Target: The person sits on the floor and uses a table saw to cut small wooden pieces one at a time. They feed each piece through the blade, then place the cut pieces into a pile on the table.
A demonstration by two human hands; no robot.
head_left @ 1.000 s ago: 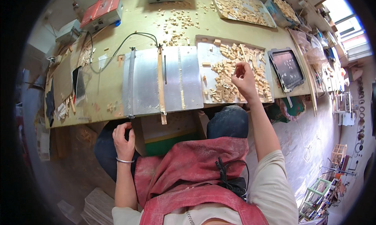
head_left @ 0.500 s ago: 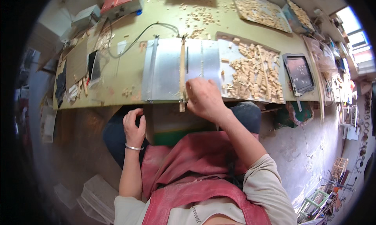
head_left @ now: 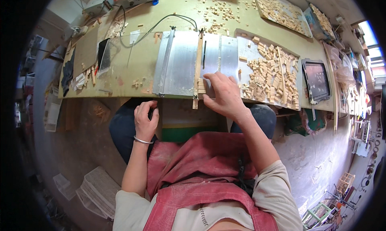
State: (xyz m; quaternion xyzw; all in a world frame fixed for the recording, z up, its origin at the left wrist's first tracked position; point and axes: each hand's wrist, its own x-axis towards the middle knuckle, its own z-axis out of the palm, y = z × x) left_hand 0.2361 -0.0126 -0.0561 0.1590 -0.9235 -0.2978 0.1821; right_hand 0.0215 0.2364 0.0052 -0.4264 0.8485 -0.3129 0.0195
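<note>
My right hand rests at the front of a metal plate set on the bench. Its thumb and index finger span a short row of small wooden blocks, one at each end. The row lies against the right side of a long wooden strip that runs front to back over the plate. Just beyond the blocks, a narrow dark slot or blade shows in the metal. My left hand hangs before the bench edge above my thigh, fingers loosely bent, thumb apart, holding nothing.
Right of the plate, a tray holds many loose blocks. A black-framed tray lies farther right. More blocks fill a tray at the back. A cable curves behind the plate. Cardboard lies at the left.
My right hand has shifted from a closed pose beside the strip to thumb and index spread around a row of blocks, now visible. My left hand stays nearly still. The view has shifted slightly.
</note>
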